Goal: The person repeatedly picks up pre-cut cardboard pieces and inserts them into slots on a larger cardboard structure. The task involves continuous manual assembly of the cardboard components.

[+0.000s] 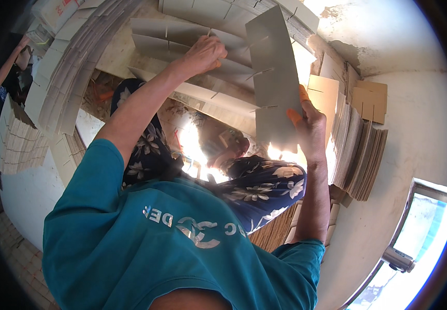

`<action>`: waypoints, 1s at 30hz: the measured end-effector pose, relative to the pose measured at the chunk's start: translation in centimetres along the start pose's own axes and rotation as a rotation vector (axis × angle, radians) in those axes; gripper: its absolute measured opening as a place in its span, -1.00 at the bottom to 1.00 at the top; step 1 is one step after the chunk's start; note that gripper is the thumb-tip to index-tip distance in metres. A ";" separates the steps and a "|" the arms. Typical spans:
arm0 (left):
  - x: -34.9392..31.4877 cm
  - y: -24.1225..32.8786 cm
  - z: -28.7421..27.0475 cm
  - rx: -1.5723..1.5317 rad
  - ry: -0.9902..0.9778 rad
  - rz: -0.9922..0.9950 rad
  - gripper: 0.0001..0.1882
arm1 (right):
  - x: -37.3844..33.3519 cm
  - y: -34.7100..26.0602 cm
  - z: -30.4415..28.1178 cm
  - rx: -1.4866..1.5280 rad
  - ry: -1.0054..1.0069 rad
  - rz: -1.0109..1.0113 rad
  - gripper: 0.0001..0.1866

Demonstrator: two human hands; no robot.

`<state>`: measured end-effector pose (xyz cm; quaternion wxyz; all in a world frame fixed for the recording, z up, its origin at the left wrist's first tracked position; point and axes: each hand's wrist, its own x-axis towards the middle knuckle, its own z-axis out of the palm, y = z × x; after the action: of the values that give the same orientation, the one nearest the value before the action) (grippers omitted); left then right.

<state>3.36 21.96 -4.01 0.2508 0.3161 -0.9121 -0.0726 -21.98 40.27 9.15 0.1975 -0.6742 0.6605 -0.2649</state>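
My right hand (311, 121) grips the right edge of a grey slotted cardboard divider strip (275, 82), which is raised and tilted, with several short slits in it. Orange covers show on the fingertips of this hand. In front of me, several more slotted strips (151, 46) stand on edge in rows across a board. My left hand (205, 54) is closed at the upper edge of one of these strips, near a slit. Its fingers are curled in and partly hide what they pinch. The lower end of the raised strip covers the right ends of the rows.
Tall stacks of slotted cardboard (73, 67) stand on the left, and more bundled sheets (358, 150) lean by the right wall. A person's arm (6, 67) shows at the far left. Bright light falls between my knees. A window (414, 237) is at the lower right.
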 end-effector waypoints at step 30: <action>4.0 -3.5 0.3 -0.015 0.304 0.042 -0.70 | -1.8 2.1 6.2 -0.248 -0.042 -0.179 -0.30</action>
<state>2.42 16.73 -3.71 0.3899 0.3022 -0.8694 -0.0254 -19.74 41.42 2.83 0.1021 -0.7552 0.6209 -0.1838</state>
